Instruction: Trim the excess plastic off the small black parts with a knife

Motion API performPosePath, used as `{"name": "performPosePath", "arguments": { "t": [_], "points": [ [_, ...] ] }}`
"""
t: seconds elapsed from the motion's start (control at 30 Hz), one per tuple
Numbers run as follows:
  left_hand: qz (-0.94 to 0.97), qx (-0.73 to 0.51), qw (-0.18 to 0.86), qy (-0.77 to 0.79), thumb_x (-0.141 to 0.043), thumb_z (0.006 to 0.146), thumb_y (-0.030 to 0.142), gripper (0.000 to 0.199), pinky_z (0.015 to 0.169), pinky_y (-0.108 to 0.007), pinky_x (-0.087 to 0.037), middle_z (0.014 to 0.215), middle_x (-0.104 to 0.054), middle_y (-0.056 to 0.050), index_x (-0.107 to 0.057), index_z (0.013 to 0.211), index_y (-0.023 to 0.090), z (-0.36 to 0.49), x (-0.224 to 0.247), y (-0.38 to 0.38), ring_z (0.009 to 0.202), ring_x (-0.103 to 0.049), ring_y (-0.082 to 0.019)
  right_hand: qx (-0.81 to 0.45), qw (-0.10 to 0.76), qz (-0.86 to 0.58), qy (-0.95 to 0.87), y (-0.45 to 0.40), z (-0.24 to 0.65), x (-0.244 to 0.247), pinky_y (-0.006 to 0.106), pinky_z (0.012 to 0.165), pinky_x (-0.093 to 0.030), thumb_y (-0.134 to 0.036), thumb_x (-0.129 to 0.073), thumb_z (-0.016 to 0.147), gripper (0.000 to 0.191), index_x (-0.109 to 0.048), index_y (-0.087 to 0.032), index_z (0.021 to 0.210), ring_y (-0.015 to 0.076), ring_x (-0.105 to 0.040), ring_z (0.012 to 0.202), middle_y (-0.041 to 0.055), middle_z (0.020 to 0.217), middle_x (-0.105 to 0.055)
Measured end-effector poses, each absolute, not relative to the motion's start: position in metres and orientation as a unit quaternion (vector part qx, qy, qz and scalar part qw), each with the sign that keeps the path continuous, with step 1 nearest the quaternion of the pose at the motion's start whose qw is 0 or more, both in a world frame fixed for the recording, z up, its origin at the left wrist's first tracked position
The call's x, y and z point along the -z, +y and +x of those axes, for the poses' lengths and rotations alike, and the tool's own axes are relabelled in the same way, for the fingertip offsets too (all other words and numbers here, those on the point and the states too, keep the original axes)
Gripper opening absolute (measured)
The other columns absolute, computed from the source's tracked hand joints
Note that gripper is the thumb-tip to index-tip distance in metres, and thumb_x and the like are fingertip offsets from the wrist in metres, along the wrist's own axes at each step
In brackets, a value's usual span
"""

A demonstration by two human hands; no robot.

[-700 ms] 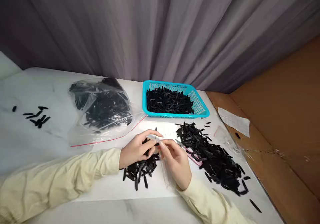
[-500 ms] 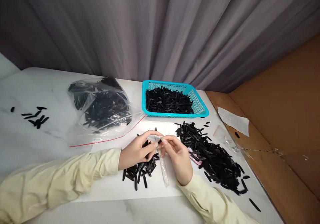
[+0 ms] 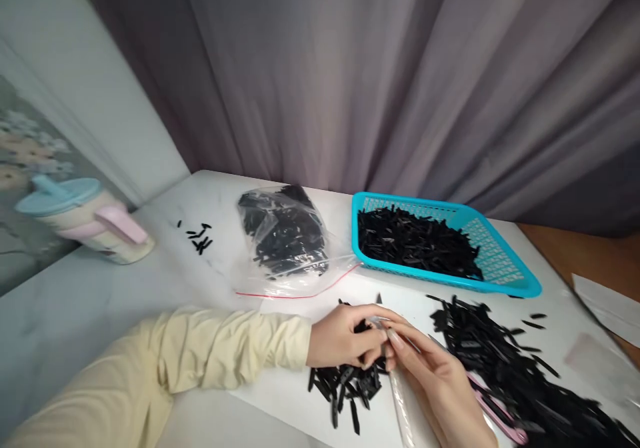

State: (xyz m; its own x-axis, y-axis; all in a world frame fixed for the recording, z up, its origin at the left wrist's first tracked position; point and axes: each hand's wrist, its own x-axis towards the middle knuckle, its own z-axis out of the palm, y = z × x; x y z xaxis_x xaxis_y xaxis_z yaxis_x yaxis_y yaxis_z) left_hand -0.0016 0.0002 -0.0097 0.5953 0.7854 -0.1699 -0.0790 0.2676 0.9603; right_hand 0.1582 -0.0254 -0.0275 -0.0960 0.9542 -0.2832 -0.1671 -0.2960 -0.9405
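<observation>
My left hand (image 3: 347, 335) and my right hand (image 3: 435, 375) meet above a sheet of white paper (image 3: 280, 375), fingertips pinched together. Between them is the upper end of a narrow clear plastic sleeve (image 3: 401, 405), which hangs down toward the bottom edge. Anything smaller in the fingertips is hidden. Under and beside my left hand lies a small pile of black strips (image 3: 345, 391). A larger pile of black strips (image 3: 530, 381) spreads to the right of my right hand, with a pink-handled tool (image 3: 500, 418) partly beneath it.
Behind the hands stands a turquoise basket (image 3: 445, 278) of black strips. A clear bag (image 3: 287, 235) of black pieces lies left of it. Several loose strips (image 3: 200, 241) and a lidded cup (image 3: 95, 221) are farther left. A gray curtain hangs behind.
The view has turned left, so the table's contents appear farther right and the cup has come into view. Both hands remain together at the sleeve.
</observation>
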Motion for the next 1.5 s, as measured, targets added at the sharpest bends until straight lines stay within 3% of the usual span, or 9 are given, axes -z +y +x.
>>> {"name": "performPosePath", "arguments": {
  "t": [0.07,0.13,0.3,0.47,0.77,1.0,1.27,1.5],
  "points": [
    [0.531,-0.303,0.719,0.331,-0.046,0.084,0.015,0.038,0.034,-0.012,-0.030,0.046,-0.043,0.006,-0.054,0.120,0.015,-0.002,0.011,0.000,0.038,-0.037,-0.004,-0.637,0.436,-0.516,-0.371,-0.023,0.161,0.031,0.025,0.074,-0.050,-0.040,-0.077,0.059,0.037,-0.070,-0.020,0.090,0.0194,-0.061,0.080,0.0067,0.091,-0.068],
    [0.533,-0.308,0.719,0.322,-0.045,0.083,0.015,0.039,0.033,-0.012,-0.029,0.046,-0.044,0.006,-0.054,0.121,0.015,-0.002,0.012,0.000,0.037,-0.037,-0.004,-0.638,0.429,-0.522,-0.369,-0.021,0.165,0.034,0.024,0.075,-0.050,-0.041,-0.078,0.058,0.038,-0.071,-0.020,0.089,0.0200,-0.061,0.081,0.0062,0.087,-0.068],
    [0.535,-0.315,0.707,0.337,-0.045,0.083,0.014,0.038,0.033,-0.012,-0.029,0.045,-0.044,0.006,-0.057,0.119,0.016,-0.001,0.013,-0.001,0.036,-0.037,-0.004,-0.631,0.419,-0.521,-0.395,-0.020,0.168,0.037,0.023,0.072,-0.049,-0.043,-0.076,0.061,0.037,-0.071,-0.019,0.088,0.0166,-0.058,0.069,0.0030,0.067,-0.065],
    [0.542,-0.316,0.693,0.356,-0.045,0.082,0.014,0.035,0.034,-0.013,-0.030,0.044,-0.044,0.006,-0.060,0.114,0.013,-0.001,0.010,0.001,0.037,-0.037,-0.005,-0.672,0.412,-0.471,-0.395,-0.023,0.161,0.028,0.023,0.060,-0.047,-0.042,-0.069,0.070,0.029,-0.070,-0.017,0.086,0.0128,-0.053,0.053,0.0012,0.053,-0.059],
    [0.537,-0.313,0.659,0.423,-0.049,0.083,0.031,0.041,0.036,-0.015,-0.023,0.044,-0.040,0.007,-0.056,0.117,0.009,-0.001,0.008,-0.004,0.039,-0.030,-0.005,-0.718,0.488,-0.377,-0.325,-0.023,0.152,0.018,0.021,0.047,-0.041,-0.030,-0.072,0.068,0.023,-0.065,-0.015,0.084,0.0098,-0.052,0.050,0.0034,0.068,-0.064],
    [0.546,-0.292,0.650,0.440,-0.048,0.083,0.035,0.043,0.035,-0.015,-0.017,0.045,-0.038,0.008,-0.055,0.118,0.010,0.001,0.004,-0.004,0.037,-0.023,-0.003,-0.712,0.515,-0.359,-0.314,-0.023,0.154,0.020,0.021,0.047,-0.042,-0.030,-0.069,0.071,0.018,-0.065,-0.015,0.080,0.0100,-0.053,0.054,0.0044,0.071,-0.066],
    [0.540,-0.284,0.658,0.442,-0.050,0.081,0.038,0.048,0.035,-0.016,-0.017,0.045,-0.037,0.008,-0.054,0.121,0.010,0.000,0.001,-0.004,0.037,-0.021,-0.003,-0.705,0.520,-0.369,-0.309,-0.022,0.154,0.018,0.020,0.049,-0.041,-0.030,-0.069,0.072,0.017,-0.064,-0.015,0.077,0.0084,-0.050,0.050,0.0007,0.061,-0.062],
    [0.539,-0.290,0.657,0.441,-0.052,0.080,0.040,0.050,0.034,-0.016,-0.016,0.044,-0.037,0.008,-0.055,0.119,0.008,0.000,0.001,-0.004,0.036,-0.020,-0.003,-0.707,0.521,-0.367,-0.304,-0.022,0.154,0.018,0.020,0.048,-0.041,-0.029,-0.070,0.071,0.018,-0.064,-0.014,0.078,0.0090,-0.051,0.053,0.0033,0.067,-0.065]
  ]
}}
